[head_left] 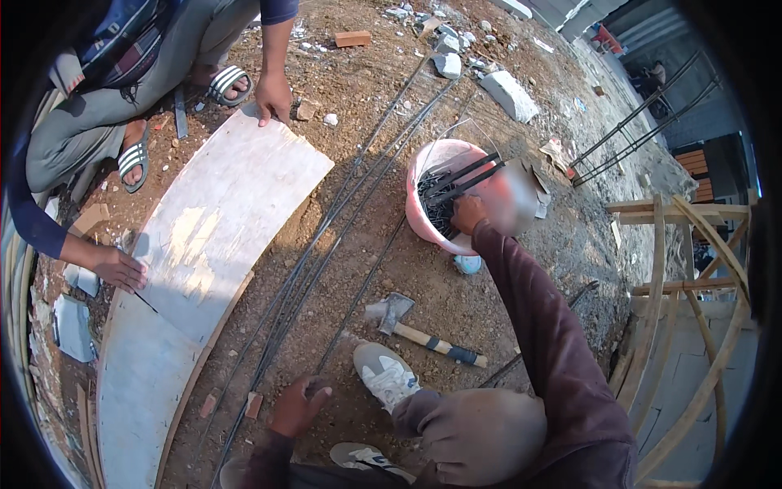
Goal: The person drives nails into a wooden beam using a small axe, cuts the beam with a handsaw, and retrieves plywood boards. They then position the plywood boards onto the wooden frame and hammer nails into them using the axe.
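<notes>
My right hand (468,213) reaches into a pink bucket (417,213). Its fingertips are hidden among the dark nails (437,200) inside, so I cannot tell whether it grips any. Two long dark handles (466,178) of a tool lean out over the bucket's rim just above that hand. Low over the dirt, my left hand (300,405) is loosely curled, thumb apart from the forefinger, with nothing visible in it. A hammer (432,341) with a wooden handle and dark tape lies between the bucket and my shoe.
Another person's hands (275,98) rest on a long curved pale plywood sheet (236,175) at left. Thin steel rods (314,253) lie between it and the bucket. Broken concrete (509,96) and a brick (352,38) lie farther off. A curved wooden frame (692,359) stands at right.
</notes>
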